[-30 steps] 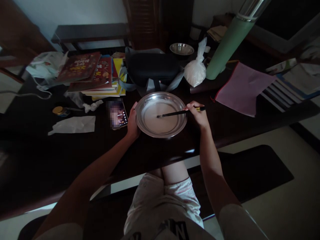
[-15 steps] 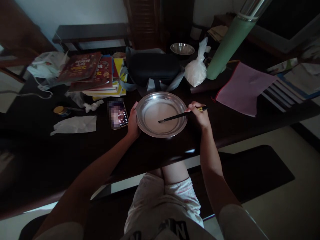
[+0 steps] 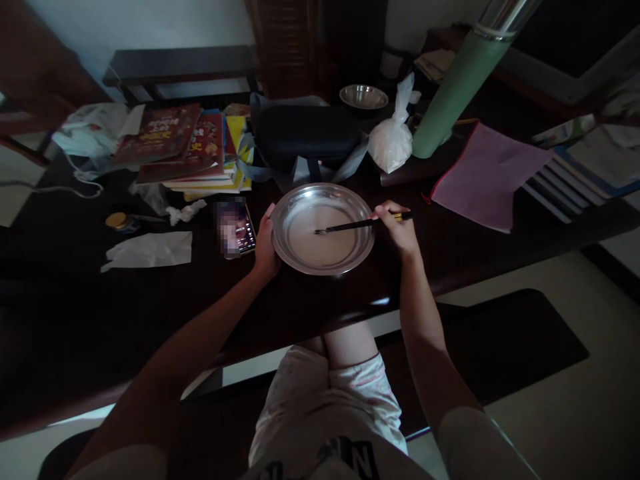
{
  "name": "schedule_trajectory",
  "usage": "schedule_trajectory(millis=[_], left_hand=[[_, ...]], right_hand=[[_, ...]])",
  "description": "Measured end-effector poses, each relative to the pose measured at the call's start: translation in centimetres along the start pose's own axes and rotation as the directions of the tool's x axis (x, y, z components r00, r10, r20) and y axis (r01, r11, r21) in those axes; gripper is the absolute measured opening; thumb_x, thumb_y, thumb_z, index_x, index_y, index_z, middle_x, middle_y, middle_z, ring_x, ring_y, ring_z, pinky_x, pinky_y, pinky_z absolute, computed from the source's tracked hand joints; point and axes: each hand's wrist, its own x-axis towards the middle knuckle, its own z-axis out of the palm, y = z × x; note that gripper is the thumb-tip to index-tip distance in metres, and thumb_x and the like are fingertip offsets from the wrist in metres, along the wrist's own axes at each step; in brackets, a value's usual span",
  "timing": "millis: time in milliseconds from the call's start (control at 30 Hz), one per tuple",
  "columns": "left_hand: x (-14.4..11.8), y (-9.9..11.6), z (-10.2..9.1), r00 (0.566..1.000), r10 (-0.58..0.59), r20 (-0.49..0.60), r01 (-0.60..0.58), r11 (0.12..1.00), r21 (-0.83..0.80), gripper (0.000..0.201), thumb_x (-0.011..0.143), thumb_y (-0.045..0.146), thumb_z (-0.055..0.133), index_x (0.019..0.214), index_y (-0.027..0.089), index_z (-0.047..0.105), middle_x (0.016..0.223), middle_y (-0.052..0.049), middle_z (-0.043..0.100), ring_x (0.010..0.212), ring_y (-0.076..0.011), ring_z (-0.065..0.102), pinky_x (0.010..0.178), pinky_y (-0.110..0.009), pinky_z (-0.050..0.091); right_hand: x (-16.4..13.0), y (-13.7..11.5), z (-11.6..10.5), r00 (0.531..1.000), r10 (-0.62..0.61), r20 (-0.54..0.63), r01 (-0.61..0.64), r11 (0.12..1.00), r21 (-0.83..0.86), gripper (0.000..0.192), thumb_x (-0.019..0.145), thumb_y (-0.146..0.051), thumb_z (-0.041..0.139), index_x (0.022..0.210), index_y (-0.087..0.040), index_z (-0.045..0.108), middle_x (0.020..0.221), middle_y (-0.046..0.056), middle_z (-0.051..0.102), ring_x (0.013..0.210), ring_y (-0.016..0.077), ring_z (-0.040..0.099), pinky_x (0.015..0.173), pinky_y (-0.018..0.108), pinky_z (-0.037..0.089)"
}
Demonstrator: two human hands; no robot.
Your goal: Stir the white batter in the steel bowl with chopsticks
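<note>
A round steel plate (image 3: 300, 256) with pale liquid in it rests on the dark table (image 3: 125, 313) in front of me. My left hand (image 3: 265, 248) grips the plate's left rim. My right hand (image 3: 397, 230) holds dark chopsticks (image 3: 350, 227) at the plate's right edge, their tips dipped into the liquid near the middle.
A phone (image 3: 236, 229) lies just left of the plate. Behind stand a stack of books (image 3: 180, 147), a dark bag (image 3: 305, 137), a white plastic bag (image 3: 393, 140), a small steel bowl (image 3: 363, 97) and a green flask (image 3: 457, 83). A pink folder (image 3: 485, 173) lies at right, crumpled paper (image 3: 147, 250) at left.
The chopstick tips dropped a little lower in the liquid, then came back up to where they were. My left hand stayed on the rim.
</note>
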Motion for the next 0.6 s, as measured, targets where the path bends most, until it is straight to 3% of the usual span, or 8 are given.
schedule_trajectory(millis=[67,200,400,600], left_hand=[[0.06,-0.08,0.0,1.0,0.011,0.0,-0.011,1.0,0.011,0.055,0.115,0.057,0.086,0.167,0.037,0.085,0.184,-0.004,0.083,0.185,-0.0347,0.067,0.157,-0.051,0.054],[0.24,-0.32,-0.16,0.999,0.043,0.013,-0.044,0.999,0.029,0.054,0.114,0.061,0.087,0.161,0.036,0.087,0.186,-0.008,0.081,0.186,-0.038,0.066,0.156,-0.052,0.054],[0.28,-0.36,-0.26,0.999,0.041,0.01,-0.041,0.999,0.007,0.047,0.115,0.056,0.086,0.158,0.036,0.089,0.188,-0.005,0.08,0.187,-0.0349,0.065,0.158,-0.049,0.051],[0.09,-0.12,-0.08,1.0,0.015,0.007,-0.015,1.0,-0.01,0.053,0.115,0.055,0.086,0.166,0.039,0.087,0.185,-0.002,0.083,0.186,-0.0335,0.066,0.16,-0.051,0.047]], right_hand=[[-0.02,-0.02,-0.08,0.999,0.012,-0.033,-0.012,1.0,0.001,0.084,0.081,-0.114,0.089,0.069,-0.032,0.072,0.069,-0.001,0.074,0.077,0.0246,0.08,0.087,0.046,0.07],[-0.08,-0.07,0.06,0.999,0.022,0.032,-0.022,1.0,-0.006,0.083,0.079,-0.113,0.092,0.069,-0.033,0.074,0.072,0.0,0.077,0.078,0.0255,0.081,0.088,0.048,0.07],[-0.02,0.24,-0.19,1.0,0.004,-0.029,-0.004,1.0,0.006,0.082,0.083,-0.111,0.091,0.069,-0.033,0.075,0.07,0.0,0.076,0.078,0.0252,0.082,0.086,0.046,0.07],[0.0,0.53,-0.07,0.999,-0.017,0.032,0.017,1.0,0.012,0.077,0.082,-0.108,0.096,0.071,-0.033,0.079,0.076,0.0,0.082,0.08,0.0251,0.086,0.089,0.046,0.071]])
